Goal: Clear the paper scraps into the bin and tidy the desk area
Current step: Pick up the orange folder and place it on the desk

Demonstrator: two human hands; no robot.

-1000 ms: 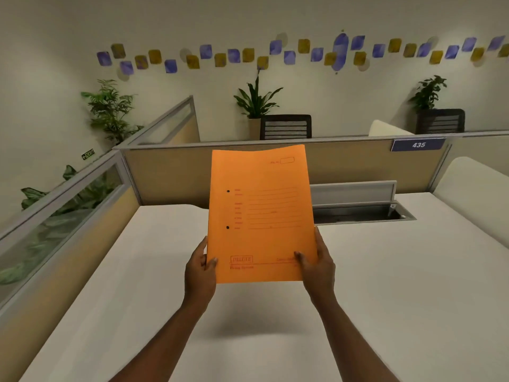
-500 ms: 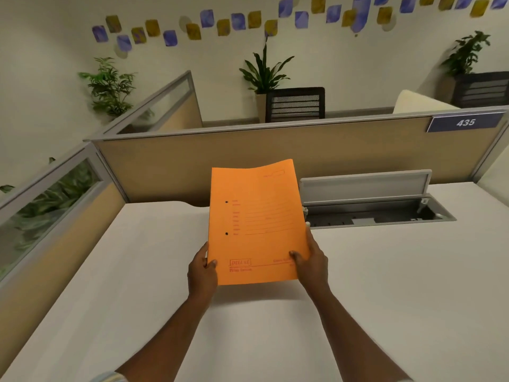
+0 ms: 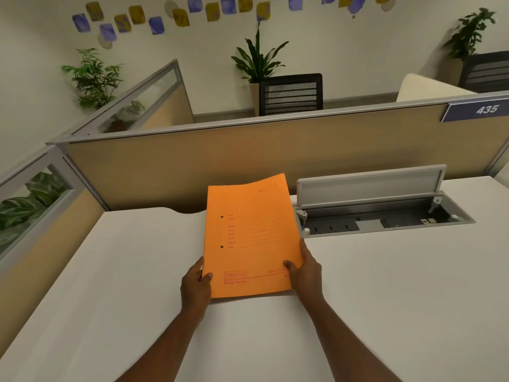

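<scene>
An orange file folder (image 3: pixel 250 235) with red print and two punch holes is held tilted just above the white desk (image 3: pixel 385 285), its lower edge close to the surface. My left hand (image 3: pixel 195 285) grips its lower left corner, thumb on the front. My right hand (image 3: pixel 305 274) grips the lower right corner the same way. No paper scraps and no bin are in view.
An open grey cable tray (image 3: pixel 385 216) with its lid raised is set into the desk right of the folder. Tan partition panels (image 3: pixel 248 161) wall the desk at the back and left. A black chair (image 3: pixel 292 93) and potted plants stand beyond.
Both hands have lowered the folder from chest height toward the desk and laid it flatter. My view has tipped downward and moved closer to the desk.
</scene>
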